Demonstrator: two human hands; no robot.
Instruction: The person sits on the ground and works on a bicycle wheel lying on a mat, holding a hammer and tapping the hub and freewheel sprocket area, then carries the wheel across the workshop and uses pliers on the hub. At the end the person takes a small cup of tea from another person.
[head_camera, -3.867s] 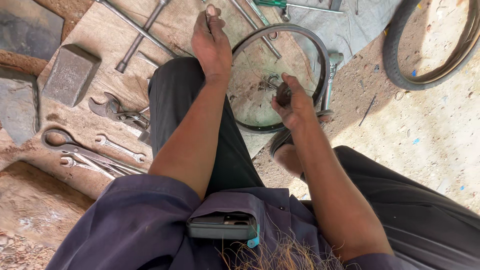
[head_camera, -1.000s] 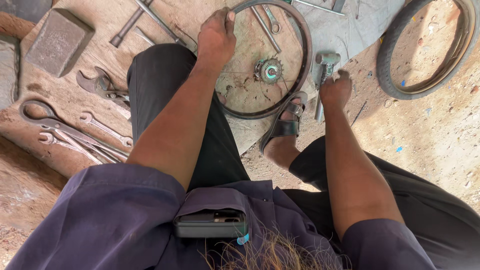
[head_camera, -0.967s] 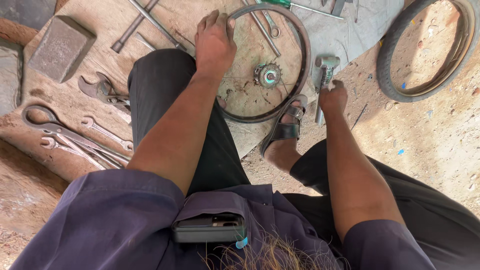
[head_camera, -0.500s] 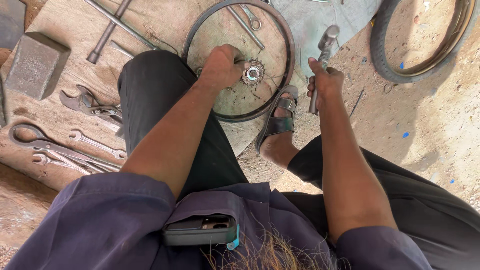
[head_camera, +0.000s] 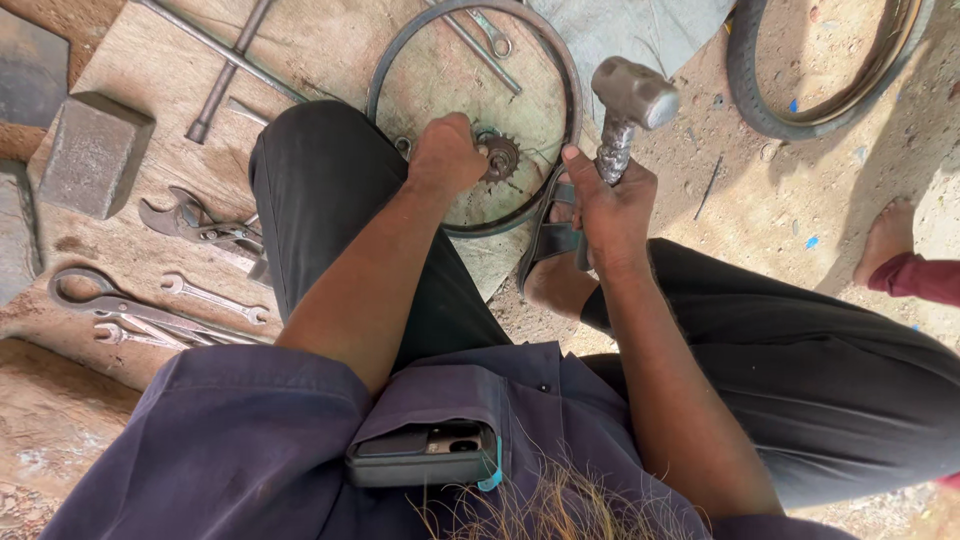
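1 hammer (head_camera: 628, 110), 1 wheel rim (head_camera: 474, 112), 1 tyre (head_camera: 830, 70).

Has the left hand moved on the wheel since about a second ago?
Yes. The left hand has come off the far rim and moved inward toward the person, now resting beside the sprocket at the wheel's centre.

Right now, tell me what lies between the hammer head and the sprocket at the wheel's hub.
In the head view, the wheel rim crosses between the hammer and the sprocket. Otherwise only thin spokes over the board. The right hand holds the hammer.
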